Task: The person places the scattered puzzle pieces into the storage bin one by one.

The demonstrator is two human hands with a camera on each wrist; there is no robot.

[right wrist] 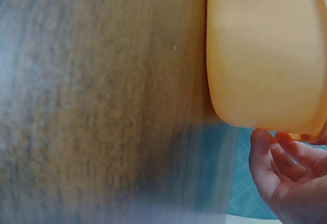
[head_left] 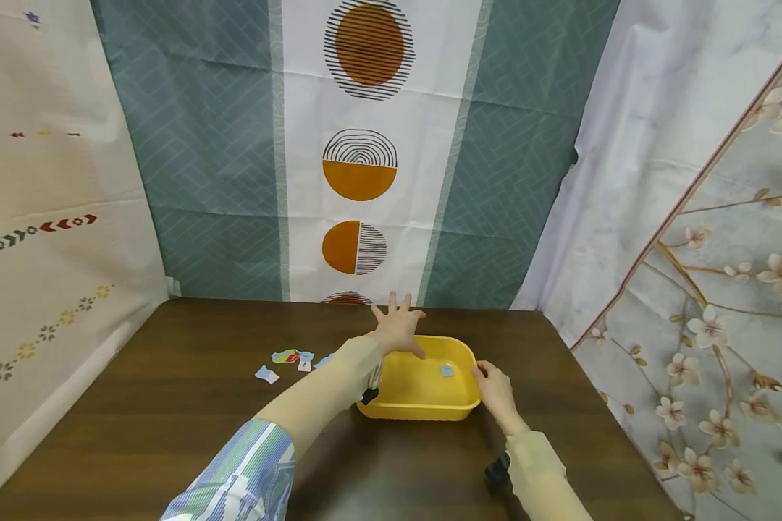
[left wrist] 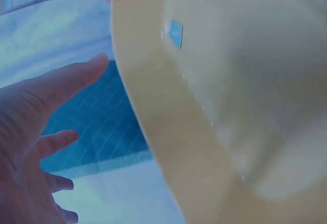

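1. the left hand (head_left: pixel 396 329) hovers over the far left part of the yellow tray (head_left: pixel 404 389), its fingers and thumb spread wide; its grip is fully loose and no object shows in it
2. in the left wrist view the left thumb tip lies just beside the tray's rim, and the other fingers point out past it with a gap between
3. the right hand (head_left: pixel 495 391) is at the right end of the yellow tray, fingers bent and thumb set against the outer wall; it holds the tray by that end, the grip nearly closed around the edge
4. the yellow tray sits upright on the dark wooden table (head_left: pixel 189 412), its long side facing the person
5. inside the tray, toward its right end, lies 1 small light blue piece (head_left: pixel 446 371), apart from both hands
6. left of the tray, on the table, at least 4 small flat printed pieces lie near each other: a blue and white piece (head_left: pixel 267 373), a red and green piece (head_left: pixel 286 355), a blue and pink piece (head_left: pixel 305 361) and a blue piece (head_left: pixel 324 360) partly hidden by the left forearm
7. the left arm wears a striped sleeve (head_left: pixel 247 467)
8. behind the table hangs a green and white curtain (head_left: pixel 202 181) with orange and black circles
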